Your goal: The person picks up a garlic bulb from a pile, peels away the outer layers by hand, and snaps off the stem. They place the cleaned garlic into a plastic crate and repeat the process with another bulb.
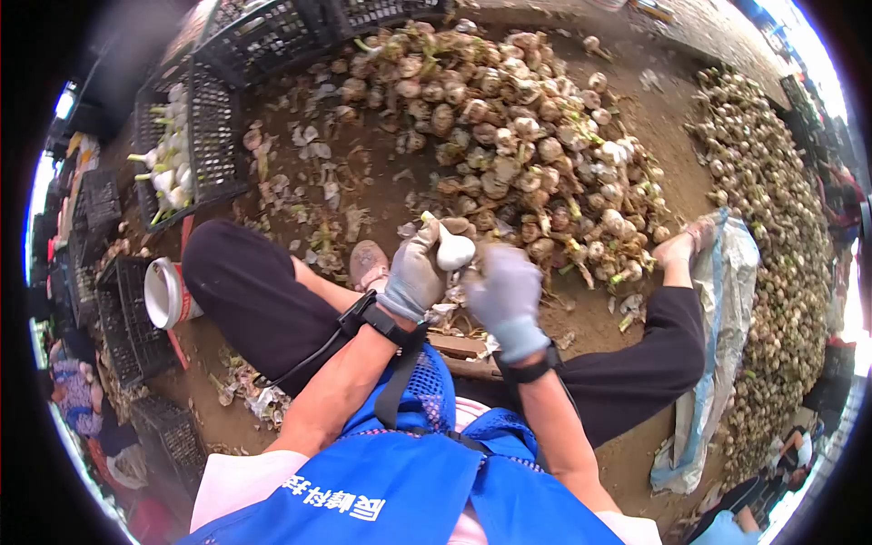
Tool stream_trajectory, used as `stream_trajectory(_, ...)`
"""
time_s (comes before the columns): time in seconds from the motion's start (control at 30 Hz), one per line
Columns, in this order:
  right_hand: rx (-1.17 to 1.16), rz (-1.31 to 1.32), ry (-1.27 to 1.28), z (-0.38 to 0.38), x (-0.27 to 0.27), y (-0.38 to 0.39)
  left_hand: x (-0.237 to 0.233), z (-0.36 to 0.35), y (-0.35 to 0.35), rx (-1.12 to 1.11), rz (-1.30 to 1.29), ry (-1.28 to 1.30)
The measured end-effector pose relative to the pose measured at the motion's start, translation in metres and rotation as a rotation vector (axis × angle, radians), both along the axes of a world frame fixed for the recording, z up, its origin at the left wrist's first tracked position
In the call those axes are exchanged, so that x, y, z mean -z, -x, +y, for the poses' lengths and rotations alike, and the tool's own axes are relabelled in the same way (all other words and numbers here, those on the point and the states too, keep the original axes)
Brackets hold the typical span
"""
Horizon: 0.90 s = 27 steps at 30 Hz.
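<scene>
My left hand (413,277), in a grey glove, is wrapped shut around a garlic bulb (454,250), which I hold up in front of my knees, above the ground (386,186) and just short of the near edge of the big garlic heap (509,136). The bulb shows white and clean on the side facing me. My right hand (504,295), also gloved, is at the bulb's lower side. It is blurred, so I cannot tell whether its fingers are pinched on anything or loose.

As I judge it, I am in the middle of stripping one bulb: skin and roots coming away while the left hand steadies it. The next move calls for a firm hold from the left and a small, sure pull from the right, without bruising the cloves.

The black crate (213,136) at the far left of the ground holds a few white bulbs with green stalks (168,173) against its left wall, and the rest of it looks bare. More black crates (272,36) stand at the heap's far edge, and I cannot see what is in them. A white tub (162,292) lies tipped beside my left leg, its mouth towards me, with nothing visible inside. Torn skins (318,191) litter the ground between the crate and the heap. A pale sack (727,309) lies along my right leg, at the near edge of a second heap (772,227).
</scene>
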State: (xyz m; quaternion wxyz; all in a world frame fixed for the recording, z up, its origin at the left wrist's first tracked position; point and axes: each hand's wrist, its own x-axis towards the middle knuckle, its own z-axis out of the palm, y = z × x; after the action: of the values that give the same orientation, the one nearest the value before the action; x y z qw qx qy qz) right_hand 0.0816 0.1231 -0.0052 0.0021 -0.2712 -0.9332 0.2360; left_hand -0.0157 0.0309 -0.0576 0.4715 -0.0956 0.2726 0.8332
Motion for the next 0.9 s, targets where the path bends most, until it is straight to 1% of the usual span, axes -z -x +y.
stream_trajectory(0.03, -0.047, -0.257, -0.085, -0.010, -0.003, 0.010, 0.010, -0.001, -0.002, 0.035, 0.055, 0.045)
stream_trajectory(0.07, -0.095, -0.402, 0.101, -0.013, 0.006, 0.012, 0.010, -0.003, 0.000, 0.016, 0.019, 0.094)
stream_trajectory(0.1, -0.152, -0.538, 0.291, -0.012, 0.025, 0.012, 0.026, -0.007, 0.005, -0.080, -0.251, -0.111)
stream_trajectory(0.17, -0.319, -0.538, 0.526, -0.025, 0.096, -0.019, 0.009, -0.010, 0.012, -0.109, -0.341, -0.098)
stream_trajectory(0.2, -0.389, -0.567, 0.486, -0.024, 0.079, -0.023, 0.010, -0.012, 0.016, -0.131, -0.338, -0.110)
stream_trajectory(0.23, -0.315, -0.659, 0.397, -0.021, 0.064, -0.018, 0.012, -0.012, 0.017, -0.151, -0.338, -0.121)
stream_trajectory(0.27, -0.146, -0.274, 0.398, -0.013, 0.072, -0.020, 0.019, -0.014, 0.018, -0.142, -0.318, -0.102)
stream_trajectory(0.3, 0.040, 0.106, 0.389, -0.008, 0.064, -0.016, 0.022, -0.014, 0.016, -0.132, -0.257, -0.076)
stream_trajectory(0.33, 0.046, 0.199, 0.379, 0.000, 0.056, -0.009, 0.029, -0.015, 0.015, -0.111, -0.283, -0.084)
stream_trajectory(0.37, 0.061, 0.292, 0.359, 0.010, 0.032, 0.006, 0.034, -0.012, 0.012, -0.080, -0.313, -0.097)
stream_trajectory(0.4, -0.060, 0.189, 0.343, 0.006, 0.040, 0.012, 0.036, -0.008, 0.007, -0.056, -0.191, 0.021)
stream_trajectory(0.43, -0.065, 0.042, 0.526, 0.001, 0.045, 0.016, 0.038, -0.005, 0.005, -0.028, -0.067, 0.130)
stream_trajectory(0.47, -0.114, -0.141, 0.693, 0.004, 0.049, 0.015, 0.046, -0.011, 0.013, -0.014, -0.199, 0.074)
stream_trajectory(0.5, -0.183, -0.323, 0.860, 0.007, 0.056, 0.014, 0.033, -0.015, 0.018, -0.096, -0.317, 0.216)
stream_trajectory(0.57, -0.488, 0.095, 0.539, 0.025, 0.091, -0.013, 0.007, -0.017, 0.025, -0.179, -0.420, 0.142)
stream_trajectory(0.6, -0.091, 0.093, 0.479, 0.036, 0.097, -0.020, 0.048, -0.031, 0.027, -0.319, -0.364, 0.094)
stream_trajectory(0.63, 0.164, -0.014, 0.202, 0.050, 0.074, -0.012, 0.105, -0.046, 0.028, -0.448, -0.314, 0.048)
stream_trajectory(0.67, 0.281, -0.257, 0.067, 0.075, 0.066, -0.006, 0.129, -0.053, 0.033, -0.402, -0.395, 0.076)
stream_trajectory(0.7, 0.456, -0.107, -0.095, 0.093, 0.076, -0.014, 0.138, -0.054, 0.043, -0.329, -0.490, 0.102)
stream_trajectory(0.73, 0.500, -0.107, -0.198, 0.113, 0.100, -0.031, 0.100, -0.045, 0.065, -0.332, -0.547, 0.104)
stream_trajectory(0.77, 0.553, -0.121, -0.309, 0.128, 0.120, -0.039, 0.048, -0.031, 0.095, -0.322, -0.620, 0.103)
stream_trajectory(0.8, 0.534, -0.246, -0.157, 0.136, 0.123, -0.039, 0.021, -0.030, 0.130, -0.333, -0.457, -0.045)
stream_trajectory(0.83, 0.515, -0.382, -0.006, 0.141, 0.127, -0.044, -0.042, -0.019, 0.157, -0.463, -0.261, -0.038)
stream_trajectory(0.87, 0.445, -0.337, -0.002, 0.143, 0.146, -0.050, -0.086, -0.012, 0.190, -0.573, -0.124, -0.026)
stream_trajectory(0.9, 0.348, -0.338, -0.109, 0.150, 0.179, -0.059, -0.120, -0.017, 0.217, -0.567, 0.155, -0.148)
